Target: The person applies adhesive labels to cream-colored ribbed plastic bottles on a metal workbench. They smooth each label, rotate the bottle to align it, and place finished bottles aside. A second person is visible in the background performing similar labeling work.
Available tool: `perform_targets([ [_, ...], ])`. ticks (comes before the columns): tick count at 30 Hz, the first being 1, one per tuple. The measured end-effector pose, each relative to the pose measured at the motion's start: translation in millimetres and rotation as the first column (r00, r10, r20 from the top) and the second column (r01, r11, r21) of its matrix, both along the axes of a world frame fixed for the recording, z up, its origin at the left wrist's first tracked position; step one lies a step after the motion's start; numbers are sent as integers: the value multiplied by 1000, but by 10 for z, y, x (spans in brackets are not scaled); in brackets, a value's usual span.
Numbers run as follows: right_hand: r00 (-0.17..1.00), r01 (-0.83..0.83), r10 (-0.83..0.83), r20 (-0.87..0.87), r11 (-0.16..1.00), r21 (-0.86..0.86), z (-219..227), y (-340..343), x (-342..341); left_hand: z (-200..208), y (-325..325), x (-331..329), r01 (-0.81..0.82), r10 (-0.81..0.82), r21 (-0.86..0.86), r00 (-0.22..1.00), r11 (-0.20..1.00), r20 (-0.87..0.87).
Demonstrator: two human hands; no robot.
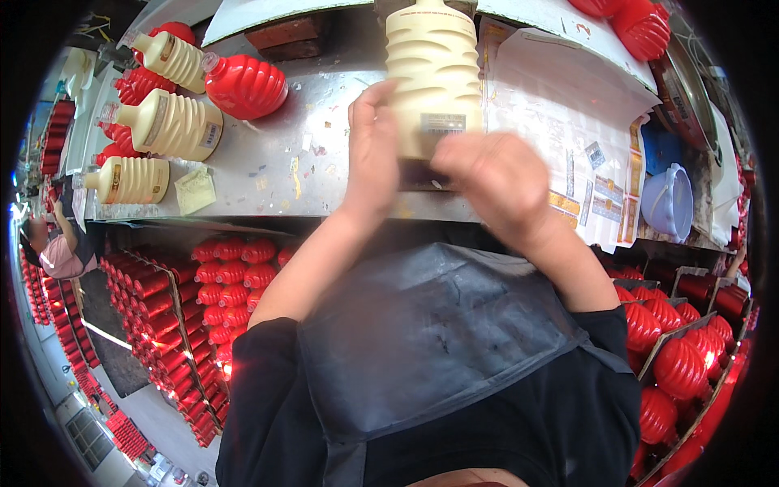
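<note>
Head view: left hand [375, 158] and right hand [501, 183] flank a ribbed cream bottle [432, 69].
Left grip: fingers lie against the bottle's left side; whether they are clamped cannot be told.
Right grip: fingers curled at the lower right of the bottle, motion-blurred; firm hold or light contact cannot be told.
Bottle position: at the front of the metal bench [264, 166], between the hands, neck directed away from the person.
Bottle contents: hidden by opaque walls.
Bench, right: printed sheets [596, 158] beside the bottle.
Bench, left: other cream bottles [180, 127] and red bottles [246, 87], clear tops fitted on several; contents not discernible.
Bucket [669, 203]: pale blue, beyond the sheets; interior not readable.
Right-hand cartons [647, 365]: divided, holding red ribbed bottles [688, 369].
Below bench, left: stacked red containers [231, 280].
</note>
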State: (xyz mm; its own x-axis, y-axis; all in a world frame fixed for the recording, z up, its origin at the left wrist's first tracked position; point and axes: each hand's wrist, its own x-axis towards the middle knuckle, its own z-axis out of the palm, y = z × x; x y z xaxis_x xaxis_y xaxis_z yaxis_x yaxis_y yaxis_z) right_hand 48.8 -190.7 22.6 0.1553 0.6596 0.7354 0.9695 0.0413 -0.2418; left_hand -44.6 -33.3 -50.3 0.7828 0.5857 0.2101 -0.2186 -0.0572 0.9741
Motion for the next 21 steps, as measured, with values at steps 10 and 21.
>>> perform_targets([
  [10,824,406,-358,-439,914,17,-323,57,83,-65,18,148,-50,69,208,994,977,-85],
  [21,990,-20,35,135,994,-112,90,55,-155,75,47,87,61,-34,-329,996,943,86],
])
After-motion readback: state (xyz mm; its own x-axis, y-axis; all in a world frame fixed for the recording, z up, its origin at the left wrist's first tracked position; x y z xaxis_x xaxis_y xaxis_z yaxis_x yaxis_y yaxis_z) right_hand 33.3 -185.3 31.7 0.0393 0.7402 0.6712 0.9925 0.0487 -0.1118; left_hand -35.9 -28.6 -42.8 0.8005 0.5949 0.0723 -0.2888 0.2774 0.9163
